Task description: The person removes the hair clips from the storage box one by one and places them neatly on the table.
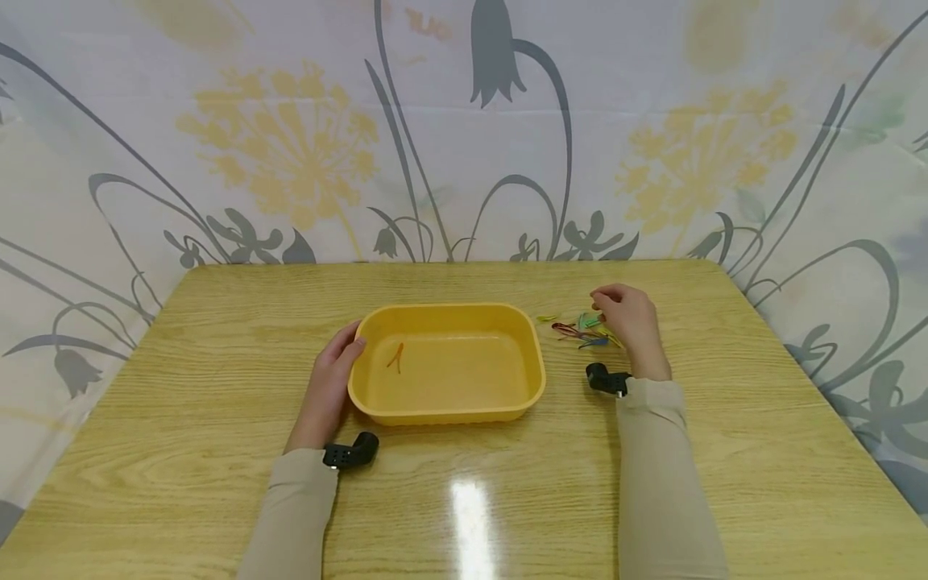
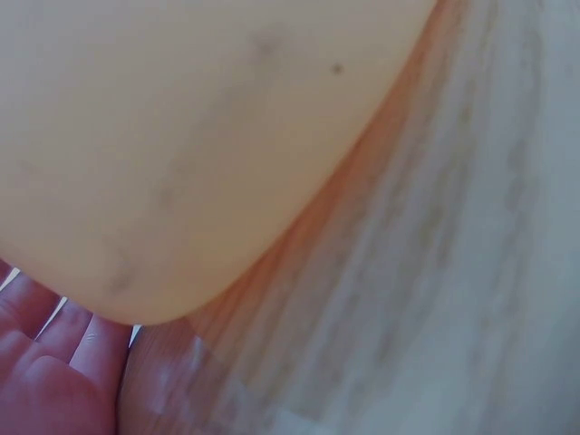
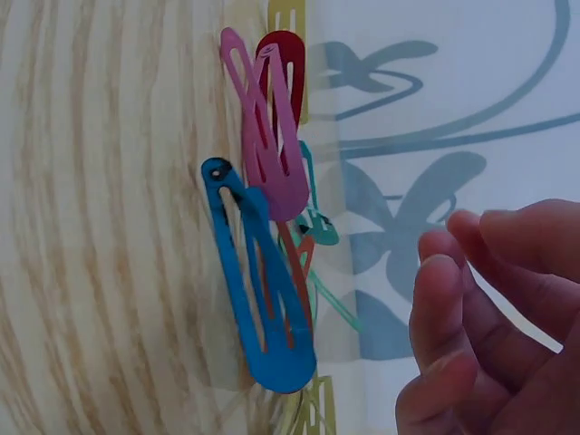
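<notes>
In the head view my left hand [image 1: 329, 379] rests against the left end of a yellow plastic tub [image 1: 445, 417], fingers along its outer wall. The left wrist view shows the extended fingers [image 2: 59, 331] beside the tub's smooth wall [image 2: 181, 181]. A small orange hair clip [image 1: 396, 357] lies inside the tub, toward the left. My right hand [image 1: 631, 322] hovers over a loose pile of hair clips, its fingers loosely bent with nothing visible between them. In the right wrist view, the blue snap clip [image 3: 263, 281] and pink snap clip [image 3: 272, 145] lie nearest the camera.
A red clip [image 3: 294, 54], a green clip [image 3: 317, 227] and yellow clips [image 3: 317, 408] lie among the pile. The wooden table [image 1: 449, 282] ends at the back against a flower-patterned curtain [image 1: 449, 161]. Both wrists wear black cameras [image 1: 605, 379].
</notes>
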Action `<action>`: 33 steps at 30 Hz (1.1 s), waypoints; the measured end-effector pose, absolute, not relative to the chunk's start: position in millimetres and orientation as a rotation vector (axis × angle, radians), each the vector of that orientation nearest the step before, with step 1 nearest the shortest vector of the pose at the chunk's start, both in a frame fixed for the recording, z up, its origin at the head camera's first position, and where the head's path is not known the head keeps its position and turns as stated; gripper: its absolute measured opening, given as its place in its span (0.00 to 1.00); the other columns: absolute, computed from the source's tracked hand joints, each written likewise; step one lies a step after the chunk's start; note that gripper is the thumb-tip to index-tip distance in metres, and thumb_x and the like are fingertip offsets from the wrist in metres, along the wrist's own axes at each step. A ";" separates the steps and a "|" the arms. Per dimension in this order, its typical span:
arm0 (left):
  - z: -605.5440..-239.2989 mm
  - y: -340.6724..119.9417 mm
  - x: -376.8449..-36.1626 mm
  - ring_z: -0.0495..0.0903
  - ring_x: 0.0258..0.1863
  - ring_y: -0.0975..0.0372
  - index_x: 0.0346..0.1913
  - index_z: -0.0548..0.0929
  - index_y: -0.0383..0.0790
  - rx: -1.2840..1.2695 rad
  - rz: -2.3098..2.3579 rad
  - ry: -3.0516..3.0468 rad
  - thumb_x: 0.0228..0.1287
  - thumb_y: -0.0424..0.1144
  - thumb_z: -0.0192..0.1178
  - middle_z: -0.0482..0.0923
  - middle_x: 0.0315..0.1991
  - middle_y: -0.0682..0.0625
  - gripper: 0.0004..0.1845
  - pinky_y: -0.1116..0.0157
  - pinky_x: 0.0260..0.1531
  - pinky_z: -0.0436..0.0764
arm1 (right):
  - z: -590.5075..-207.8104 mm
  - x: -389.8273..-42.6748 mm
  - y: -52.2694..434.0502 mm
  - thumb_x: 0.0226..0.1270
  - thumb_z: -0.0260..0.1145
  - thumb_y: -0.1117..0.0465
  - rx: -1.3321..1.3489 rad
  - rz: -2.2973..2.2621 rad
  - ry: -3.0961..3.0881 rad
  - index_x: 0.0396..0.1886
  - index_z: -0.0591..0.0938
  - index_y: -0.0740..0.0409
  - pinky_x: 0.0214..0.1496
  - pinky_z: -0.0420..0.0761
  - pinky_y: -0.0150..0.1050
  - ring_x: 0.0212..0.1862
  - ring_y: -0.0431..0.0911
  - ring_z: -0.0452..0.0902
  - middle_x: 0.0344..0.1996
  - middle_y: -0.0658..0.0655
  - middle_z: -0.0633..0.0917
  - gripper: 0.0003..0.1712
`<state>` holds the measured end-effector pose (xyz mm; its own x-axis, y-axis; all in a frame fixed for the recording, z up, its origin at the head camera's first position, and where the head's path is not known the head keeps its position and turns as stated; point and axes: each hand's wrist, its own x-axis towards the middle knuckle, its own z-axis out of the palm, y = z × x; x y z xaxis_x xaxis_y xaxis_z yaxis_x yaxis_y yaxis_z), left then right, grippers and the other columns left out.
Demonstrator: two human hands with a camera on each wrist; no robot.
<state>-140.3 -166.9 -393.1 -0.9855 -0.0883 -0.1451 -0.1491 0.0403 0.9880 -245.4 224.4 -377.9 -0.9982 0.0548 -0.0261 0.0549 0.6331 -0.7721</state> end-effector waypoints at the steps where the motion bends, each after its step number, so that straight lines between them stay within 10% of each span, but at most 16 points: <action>1: -391.0 -166.1 -139.3 0.61 0.65 0.60 0.68 0.62 0.46 -0.258 2.128 2.233 0.71 0.45 0.44 0.59 0.68 0.51 0.24 0.59 0.64 0.61 | -377.3 -245.8 223.7 0.72 0.48 0.51 0.080 -1.336 2.836 0.56 0.75 0.62 0.45 0.77 0.45 0.43 0.55 0.77 0.49 0.64 0.78 0.23; 33: -416.7 -173.6 -150.9 0.63 0.63 0.62 0.68 0.63 0.49 -0.237 2.134 2.272 0.70 0.50 0.46 0.60 0.67 0.55 0.25 0.60 0.63 0.63 | -365.9 -251.5 184.3 0.71 0.52 0.52 -0.402 -1.073 2.728 0.55 0.76 0.58 0.44 0.79 0.44 0.41 0.52 0.79 0.47 0.59 0.80 0.20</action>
<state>-150.9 -173.6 -416.7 -0.9883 -0.0994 -0.1153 -0.1213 0.0565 0.9910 -251.5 184.3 -365.9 -0.9468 -0.3142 -0.0698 -0.1825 0.7026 -0.6878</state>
